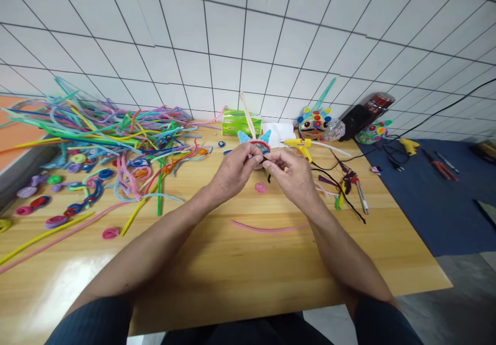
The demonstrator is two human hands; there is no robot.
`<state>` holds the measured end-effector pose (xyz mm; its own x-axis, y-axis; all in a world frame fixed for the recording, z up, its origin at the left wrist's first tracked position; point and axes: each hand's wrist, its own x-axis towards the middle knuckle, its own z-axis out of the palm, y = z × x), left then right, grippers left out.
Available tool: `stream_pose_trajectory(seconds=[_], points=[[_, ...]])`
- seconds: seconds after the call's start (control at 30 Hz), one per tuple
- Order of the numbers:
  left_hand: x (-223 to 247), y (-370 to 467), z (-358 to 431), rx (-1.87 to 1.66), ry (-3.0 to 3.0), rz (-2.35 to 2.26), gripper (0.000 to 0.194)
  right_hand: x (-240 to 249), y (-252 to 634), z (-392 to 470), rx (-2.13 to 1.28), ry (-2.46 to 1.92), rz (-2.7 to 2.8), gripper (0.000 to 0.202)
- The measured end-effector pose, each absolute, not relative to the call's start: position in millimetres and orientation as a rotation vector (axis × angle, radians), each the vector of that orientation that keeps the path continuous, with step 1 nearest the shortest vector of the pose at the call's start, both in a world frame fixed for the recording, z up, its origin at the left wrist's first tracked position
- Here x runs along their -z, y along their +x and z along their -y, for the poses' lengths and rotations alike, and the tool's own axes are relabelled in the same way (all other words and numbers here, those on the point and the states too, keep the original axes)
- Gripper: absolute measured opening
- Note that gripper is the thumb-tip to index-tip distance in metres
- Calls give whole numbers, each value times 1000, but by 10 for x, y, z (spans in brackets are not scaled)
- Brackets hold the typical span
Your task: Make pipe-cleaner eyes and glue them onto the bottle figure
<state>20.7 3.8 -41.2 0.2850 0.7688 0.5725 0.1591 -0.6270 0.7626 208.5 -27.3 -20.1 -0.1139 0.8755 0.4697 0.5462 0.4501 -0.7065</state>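
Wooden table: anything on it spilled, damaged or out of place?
No spill or damage stands out. The pipe cleaners at left lie tangled, some straying loose: untidy, but probably ordinary craft clutter.

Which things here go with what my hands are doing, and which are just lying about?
Probably the job:
black strip, in left hand and right hand
perhaps the blue-eared piece behind them

Seemingly just lying about:
green packet
red-handled tool
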Motion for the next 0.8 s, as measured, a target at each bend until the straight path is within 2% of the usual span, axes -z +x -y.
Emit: stream_pose_trajectory(seconds=[0.17,0.37,0.57,0.8], points=[[439,283,6,-1338,1696,-807,24,185,2126,259,-485,-1170,1745,15],[443,368,45,-1353,1386,-771,42,287,2045,245,-699,-1177,1583,18],[481,461,124,-1378,1155,-745,47,330,1966,252,-725,-1191,1507,19],[366,304,7,-1191,1356,-723,52,201,2050,215,-887,-1183,1501,20]])
